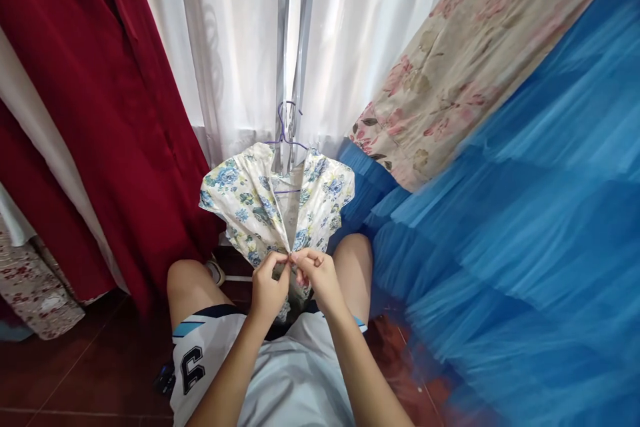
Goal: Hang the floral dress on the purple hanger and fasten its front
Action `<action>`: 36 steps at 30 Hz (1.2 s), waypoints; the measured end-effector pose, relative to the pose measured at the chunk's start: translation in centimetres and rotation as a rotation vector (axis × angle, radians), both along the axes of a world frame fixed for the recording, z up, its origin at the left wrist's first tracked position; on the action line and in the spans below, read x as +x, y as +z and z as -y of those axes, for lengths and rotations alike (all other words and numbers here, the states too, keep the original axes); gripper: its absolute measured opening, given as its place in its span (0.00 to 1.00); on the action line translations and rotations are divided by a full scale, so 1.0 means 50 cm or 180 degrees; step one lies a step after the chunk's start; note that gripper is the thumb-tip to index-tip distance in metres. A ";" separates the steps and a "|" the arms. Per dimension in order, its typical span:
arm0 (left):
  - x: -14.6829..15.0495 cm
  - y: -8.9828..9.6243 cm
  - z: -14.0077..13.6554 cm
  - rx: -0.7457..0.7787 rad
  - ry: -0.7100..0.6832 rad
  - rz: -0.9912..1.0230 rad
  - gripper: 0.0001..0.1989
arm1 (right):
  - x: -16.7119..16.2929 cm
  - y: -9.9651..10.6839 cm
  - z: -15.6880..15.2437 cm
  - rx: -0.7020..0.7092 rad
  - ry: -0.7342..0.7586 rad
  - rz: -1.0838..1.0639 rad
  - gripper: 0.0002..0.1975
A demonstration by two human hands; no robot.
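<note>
A white short-sleeved garment with blue flowers (pixel 250 200) hangs in front of me on a purple hanger (pixel 283 137). Its front lies open in a V from the neck down to my fingers. My left hand (pixel 270 283) pinches the front edge on the left side, at the bottom of the V. Right beside it, my right hand (pixel 317 273) pinches the opposite edge, fingertips almost touching those of the left. Whatever small fastening may sit between the fingertips is hidden. Below the hands, the lower part of the garment drops between my knees.
Dark red cloth (pixel 115 113) hangs at the left. White curtains (pixel 240 33) and a metal pole (pixel 295 33) stand behind the hanger. On the right hang a beige floral cloth (pixel 435 87) and a wide blue tulle skirt (pixel 525 233). Red-brown tiles (pixel 90 367) cover the floor.
</note>
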State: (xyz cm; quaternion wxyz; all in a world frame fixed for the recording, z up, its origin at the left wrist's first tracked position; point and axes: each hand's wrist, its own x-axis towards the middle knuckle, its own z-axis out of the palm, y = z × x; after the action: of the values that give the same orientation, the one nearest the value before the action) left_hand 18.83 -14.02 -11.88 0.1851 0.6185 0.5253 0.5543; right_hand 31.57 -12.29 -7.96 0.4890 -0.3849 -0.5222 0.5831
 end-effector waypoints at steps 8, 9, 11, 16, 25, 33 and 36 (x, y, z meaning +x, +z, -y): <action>-0.063 0.032 0.001 -0.0217 -0.0477 -0.0948 0.06 | -0.054 0.126 -0.156 -0.0057 -0.0115 -0.0912 0.14; -0.073 0.040 0.000 -0.0254 -0.0508 -0.1081 0.06 | -0.063 0.155 -0.183 -0.0028 -0.0107 -0.0947 0.14; -0.091 0.055 -0.001 -0.0337 -0.0546 -0.1360 0.05 | -0.078 0.212 -0.231 0.0101 -0.0118 -0.0964 0.12; -0.124 0.058 0.000 -0.0478 -0.0642 -0.1731 0.06 | -0.103 0.293 -0.285 0.0427 -0.0309 -0.1012 0.10; -0.131 0.174 -0.098 0.1155 0.0071 -0.0907 0.11 | -0.107 0.264 -0.238 0.0975 -0.0233 -0.0586 0.11; -0.122 0.376 -0.256 0.1758 -0.0093 -0.1585 0.09 | -0.092 0.256 -0.253 0.1420 -0.0181 -0.0423 0.14; -0.117 0.397 -0.266 0.1929 0.0189 -0.1435 0.08 | -0.099 0.212 -0.276 0.1723 -0.0511 -0.0023 0.13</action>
State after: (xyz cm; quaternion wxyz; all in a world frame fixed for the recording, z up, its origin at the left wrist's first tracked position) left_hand 13.00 -0.74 7.95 -0.1426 0.7361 0.3828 0.5397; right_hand 26.60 1.50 2.65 0.6205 -0.2783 -0.6251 0.3831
